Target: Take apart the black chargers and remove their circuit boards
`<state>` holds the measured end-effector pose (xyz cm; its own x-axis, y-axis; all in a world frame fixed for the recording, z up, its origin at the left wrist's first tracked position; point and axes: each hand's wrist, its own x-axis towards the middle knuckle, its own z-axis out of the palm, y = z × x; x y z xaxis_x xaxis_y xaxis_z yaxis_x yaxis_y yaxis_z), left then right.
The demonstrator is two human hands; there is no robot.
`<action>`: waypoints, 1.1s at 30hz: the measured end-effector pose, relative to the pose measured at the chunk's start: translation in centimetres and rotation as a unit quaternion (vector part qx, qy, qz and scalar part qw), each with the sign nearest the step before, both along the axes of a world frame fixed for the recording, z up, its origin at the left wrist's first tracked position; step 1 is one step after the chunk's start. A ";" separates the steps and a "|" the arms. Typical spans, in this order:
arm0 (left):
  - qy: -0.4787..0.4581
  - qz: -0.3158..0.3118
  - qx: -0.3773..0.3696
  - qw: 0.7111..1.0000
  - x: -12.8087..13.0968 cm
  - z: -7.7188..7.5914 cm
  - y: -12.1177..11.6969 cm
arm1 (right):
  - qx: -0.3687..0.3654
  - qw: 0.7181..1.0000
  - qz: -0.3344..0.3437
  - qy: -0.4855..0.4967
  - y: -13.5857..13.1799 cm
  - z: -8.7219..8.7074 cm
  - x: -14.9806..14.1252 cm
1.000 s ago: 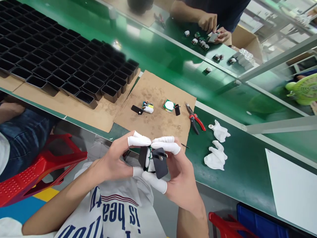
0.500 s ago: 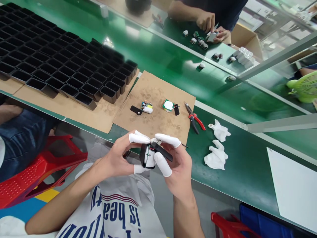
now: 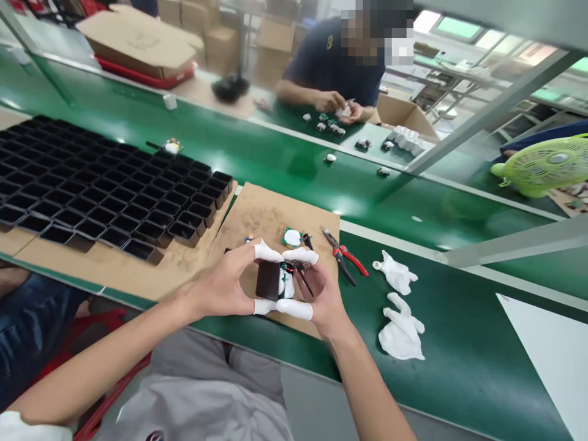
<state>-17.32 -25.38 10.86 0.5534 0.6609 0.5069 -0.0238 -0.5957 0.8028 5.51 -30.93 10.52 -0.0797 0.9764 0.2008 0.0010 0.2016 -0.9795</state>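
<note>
My left hand (image 3: 229, 278), with white finger cots on its tips, grips a black plastic case (image 3: 267, 280) between thumb and finger. My right hand (image 3: 319, 288), also in finger cots, holds a circuit board with a white part (image 3: 286, 282) at the case's open end. The board sits partly inside the case. A thin black panel (image 3: 305, 282) hangs from it beside my right palm. Behind my hands, another circuit board (image 3: 293, 237) with a white top lies on the cardboard (image 3: 257, 208). Red-handled pliers (image 3: 344, 256) lie to the right.
Rows of black cases (image 3: 105, 190) stand at left. White cloth pieces (image 3: 400, 331) and a white sheet (image 3: 542, 361) lie at right. Across the green conveyor (image 3: 271, 153), a co-worker (image 3: 331, 73) handles a small white part. A green fan (image 3: 546, 162) stands far right.
My hands have moved forward over the cardboard, and the case has turned so its side faces me. My right fingers have shifted to its open end. The view has tilted up.
</note>
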 end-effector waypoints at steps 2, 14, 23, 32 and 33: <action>0.013 -0.016 -0.028 0.999 1.4 0.3 2.3 | 0.025 1.000 -0.007 0.012 2.1 -0.2 1.2; 0.026 -0.077 -0.096 0.992 3.5 -0.8 3.2 | 0.061 0.998 -0.001 0.009 1.2 0.2 4.4; -0.010 0.003 -0.055 0.998 3.4 -2.4 3.8 | 0.056 0.994 -0.058 -0.079 0.8 2.4 8.4; -0.065 0.027 -0.086 0.994 3.7 -3.9 4.7 | -0.100 0.877 0.003 -0.469 1.2 0.2 4.2; -0.065 0.022 -0.099 0.993 3.6 -3.9 4.7 | -0.094 0.878 0.013 -0.469 1.2 0.1 4.1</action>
<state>-13.72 -20.66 6.92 0.4593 0.7769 0.4306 -0.1127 -0.4298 0.8958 9.58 -29.70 10.65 -0.1467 0.9808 -0.1288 0.8228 0.0487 -0.5663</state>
